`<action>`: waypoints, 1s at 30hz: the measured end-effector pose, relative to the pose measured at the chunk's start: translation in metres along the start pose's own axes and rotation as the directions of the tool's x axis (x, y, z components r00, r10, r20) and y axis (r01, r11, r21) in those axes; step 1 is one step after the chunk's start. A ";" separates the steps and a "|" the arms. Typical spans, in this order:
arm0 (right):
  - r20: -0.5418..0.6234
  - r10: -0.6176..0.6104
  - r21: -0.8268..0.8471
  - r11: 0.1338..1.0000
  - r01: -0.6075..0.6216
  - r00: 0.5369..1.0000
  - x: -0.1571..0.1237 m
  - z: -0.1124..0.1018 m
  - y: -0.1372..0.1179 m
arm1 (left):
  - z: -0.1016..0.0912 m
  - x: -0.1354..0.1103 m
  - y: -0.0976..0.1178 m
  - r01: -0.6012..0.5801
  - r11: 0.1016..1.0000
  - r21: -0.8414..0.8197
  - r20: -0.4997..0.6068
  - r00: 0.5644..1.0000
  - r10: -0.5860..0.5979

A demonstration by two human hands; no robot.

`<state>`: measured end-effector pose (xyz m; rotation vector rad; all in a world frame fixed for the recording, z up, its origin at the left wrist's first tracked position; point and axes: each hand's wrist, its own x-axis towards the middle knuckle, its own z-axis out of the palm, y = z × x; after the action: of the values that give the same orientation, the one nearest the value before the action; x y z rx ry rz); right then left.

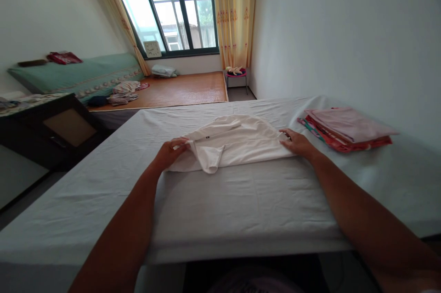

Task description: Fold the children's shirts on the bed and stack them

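A white shirt [244, 139] lies partly folded on the white sheet [248, 201] spread over the table. One sleeve is turned over toward me, and a small dark tag shows near the upper left part. My left hand [172, 149] pinches the shirt's left edge close to that sleeve, fingers closed on the cloth. At the opposite end, my right hand [292, 143] has its thumb and fingers bent around the shirt's right edge, gripping the fabric there.
To the right, a stack of folded clothes [347, 130] in pink and red sits by the wall. Beyond the table are a bed with a brown mat [193, 88], a stool [236, 74] and a window. A dark cabinet [65, 123] stands at the left.
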<state>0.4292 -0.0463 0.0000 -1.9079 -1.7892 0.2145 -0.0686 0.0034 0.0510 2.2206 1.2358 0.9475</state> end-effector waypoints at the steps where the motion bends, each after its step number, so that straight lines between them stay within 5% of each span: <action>1: -0.002 -0.012 -0.003 1.000 0.012 1.000 0.000 0.001 -0.001 | 0.006 0.004 -0.001 0.072 0.997 -0.014 -0.093 0.993 -0.073; 5: -0.013 -0.047 -0.007 0.999 0.047 0.999 0.001 0.003 0.000 | 0.022 0.018 -0.010 0.234 0.971 0.050 -0.276 0.938 -0.212; 10: -0.003 -0.042 -0.023 0.999 0.042 0.999 0.002 0.005 0.006 | 0.023 0.014 -0.007 0.088 0.982 0.166 -0.386 0.923 -0.017; 12: -0.019 -0.027 -0.048 0.999 0.026 0.999 0.000 0.005 0.005 | 0.023 0.006 0.001 0.071 0.984 0.162 -0.326 0.945 -0.014; 15: -0.130 -0.084 -0.157 0.986 0.063 0.988 -0.005 0.004 -0.012 | 0.032 -0.003 0.012 0.057 0.977 0.204 -0.098 0.994 -0.037; 19: -0.121 -0.320 -0.260 0.924 0.282 0.940 -0.007 0.004 -0.074 | 0.050 -0.008 0.018 -0.157 0.943 0.294 0.162 0.980 0.113; 23: 0.093 -0.404 -0.228 0.881 0.415 0.910 0.020 0.016 -0.145 | 0.058 -0.007 0.017 -0.210 0.911 0.354 0.173 0.972 0.157; 30: 0.282 -0.178 -0.342 0.899 0.272 0.943 0.107 0.068 -0.203 | 0.056 -0.011 0.013 -0.286 0.881 0.378 0.207 0.953 0.220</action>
<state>0.2317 0.0745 0.0602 -1.9667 -2.3440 0.0195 -0.0243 -0.0145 0.0177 2.7796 1.1678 0.6243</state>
